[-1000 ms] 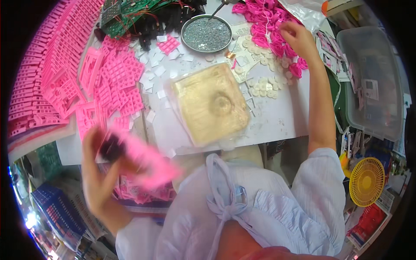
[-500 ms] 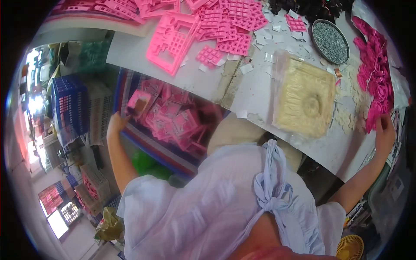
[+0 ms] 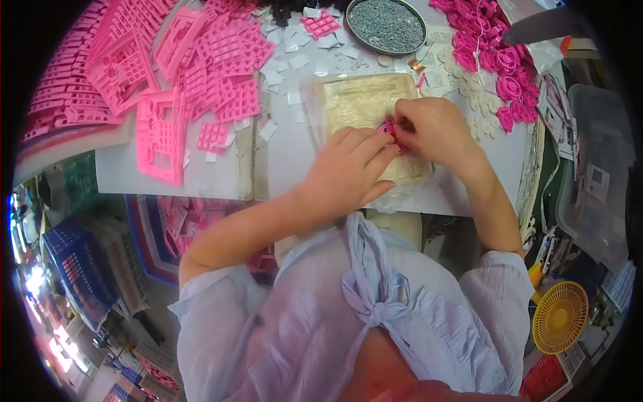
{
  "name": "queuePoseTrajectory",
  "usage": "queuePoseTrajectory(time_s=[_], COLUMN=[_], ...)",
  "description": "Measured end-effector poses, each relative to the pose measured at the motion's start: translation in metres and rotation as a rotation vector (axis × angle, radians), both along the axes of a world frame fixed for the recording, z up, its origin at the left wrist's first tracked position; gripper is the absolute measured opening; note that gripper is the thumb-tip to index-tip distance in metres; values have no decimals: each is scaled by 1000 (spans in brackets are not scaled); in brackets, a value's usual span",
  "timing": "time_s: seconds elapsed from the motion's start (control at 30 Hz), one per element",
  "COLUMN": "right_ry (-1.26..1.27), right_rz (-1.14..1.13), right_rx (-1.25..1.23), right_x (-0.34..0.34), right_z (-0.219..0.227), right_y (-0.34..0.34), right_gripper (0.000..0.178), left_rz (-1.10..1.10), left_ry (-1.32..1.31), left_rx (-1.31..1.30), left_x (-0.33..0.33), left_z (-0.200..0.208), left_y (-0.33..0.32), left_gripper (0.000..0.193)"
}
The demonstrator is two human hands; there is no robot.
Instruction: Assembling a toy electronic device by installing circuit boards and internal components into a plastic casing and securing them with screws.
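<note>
Where the magenta coil of cord-like loops (image 3: 387,126) sits: over the right half of the square, pale-yellow, plastic-wrapped pad (image 3: 358,89), contact hidden.
Coil's lie: mostly covered; facing and long axis cannot be made out.
Bare right hand (image 3: 434,130): over the pad's right edge, grip pinched on the coil.
Bare left hand (image 3: 347,165): over the pad's near edge, fingertips at the coil; whether its grip clasps, I cannot tell.
Black pile (image 3: 284,9): beyond the pad, cut off, unclear.
</note>
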State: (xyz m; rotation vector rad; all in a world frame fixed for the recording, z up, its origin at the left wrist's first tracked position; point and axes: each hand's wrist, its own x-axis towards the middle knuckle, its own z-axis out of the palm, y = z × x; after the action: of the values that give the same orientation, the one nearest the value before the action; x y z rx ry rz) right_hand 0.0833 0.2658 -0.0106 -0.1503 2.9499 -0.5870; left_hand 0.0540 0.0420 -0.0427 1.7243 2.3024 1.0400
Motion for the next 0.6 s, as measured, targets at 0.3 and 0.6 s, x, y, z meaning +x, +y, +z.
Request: queuePoseTrajectory(time_s=[0.3,0.6], right_ry=[34,-64], right_rz=[-33,-230], right_rx=[14,-419], right_x=[5,39], right_z=[-7,7], right_y=[-11,33], right_gripper=[20,34], left_rz=[-137,996], left_ry=[70,773], left_rx=[-245,-99], left_x=[-15,-303], left_z=[8,91], left_y=[-8,-137], left_gripper=[56,53])
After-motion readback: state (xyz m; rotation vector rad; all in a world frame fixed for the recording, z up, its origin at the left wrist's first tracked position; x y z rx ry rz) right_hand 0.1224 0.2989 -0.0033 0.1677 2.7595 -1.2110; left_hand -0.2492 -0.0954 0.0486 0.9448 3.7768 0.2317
